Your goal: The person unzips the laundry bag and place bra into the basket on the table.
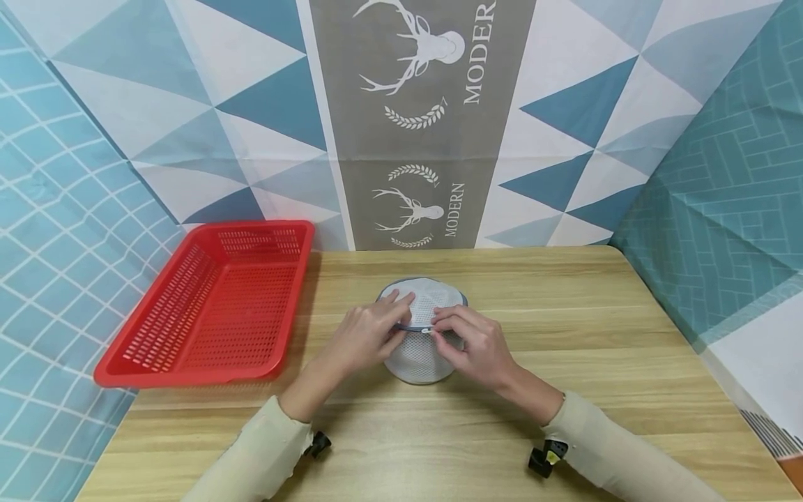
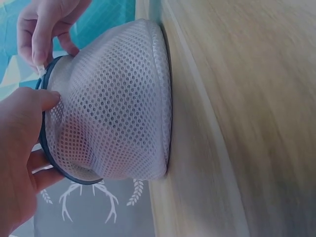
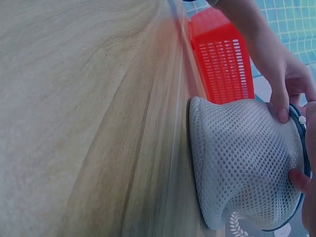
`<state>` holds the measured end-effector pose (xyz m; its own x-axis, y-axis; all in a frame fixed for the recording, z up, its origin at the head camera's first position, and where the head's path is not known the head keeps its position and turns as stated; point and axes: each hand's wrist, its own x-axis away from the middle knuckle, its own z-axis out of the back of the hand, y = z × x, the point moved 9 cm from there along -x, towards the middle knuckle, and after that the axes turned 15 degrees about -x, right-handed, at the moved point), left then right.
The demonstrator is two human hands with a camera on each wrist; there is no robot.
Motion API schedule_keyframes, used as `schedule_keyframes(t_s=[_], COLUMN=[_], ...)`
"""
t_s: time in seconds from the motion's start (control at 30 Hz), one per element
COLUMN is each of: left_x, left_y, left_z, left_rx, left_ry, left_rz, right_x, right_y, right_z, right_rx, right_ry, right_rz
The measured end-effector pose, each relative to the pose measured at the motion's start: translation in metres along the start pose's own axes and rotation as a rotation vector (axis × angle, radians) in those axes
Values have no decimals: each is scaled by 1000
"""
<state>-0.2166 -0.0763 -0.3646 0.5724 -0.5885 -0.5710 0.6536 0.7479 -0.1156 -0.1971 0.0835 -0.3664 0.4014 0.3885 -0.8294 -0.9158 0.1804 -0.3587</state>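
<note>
A white mesh laundry bag (image 1: 419, 361) with a blue-grey zipper edge stands upright on the table, its rounded body bulging outward. My left hand (image 1: 369, 333) pinches the zipper edge left of centre, with the thumb on the near mesh in the left wrist view. Close beside it, my right hand (image 1: 475, 343) pinches the edge at the small white zipper pull (image 1: 427, 330). In the right wrist view the mesh body (image 3: 247, 158) shows a dent on its lower side, and part of the right hand is cut off by the frame.
A red perforated plastic basket (image 1: 188, 379) stands at the left of the wood-grain table (image 1: 426, 439). Patterned cloth walls (image 1: 414, 146) rise behind the table and at both sides. Small black devices (image 1: 318, 444) sit at both wrists.
</note>
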Motion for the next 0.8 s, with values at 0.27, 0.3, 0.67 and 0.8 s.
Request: schedule_keyframes(t_s=[0.27,0.3,0.67,0.8], left_x=[-4,-4,-1,1], left_y=[7,7,2,0], left_z=[1,1,-2,-3], left_rx=[-84,-78,58,100], left_ry=[17,13,-57,-73], left_rz=[-18,-19,-5,3], right_x=[-1,-1,1,1], right_y=[-2,-2,-1,-1], right_z=[-1,-1,-1,0], right_rx=[-1,-2,2,6], right_ry=[10,11,-5,-9], right_rz=[1,2,5,-3])
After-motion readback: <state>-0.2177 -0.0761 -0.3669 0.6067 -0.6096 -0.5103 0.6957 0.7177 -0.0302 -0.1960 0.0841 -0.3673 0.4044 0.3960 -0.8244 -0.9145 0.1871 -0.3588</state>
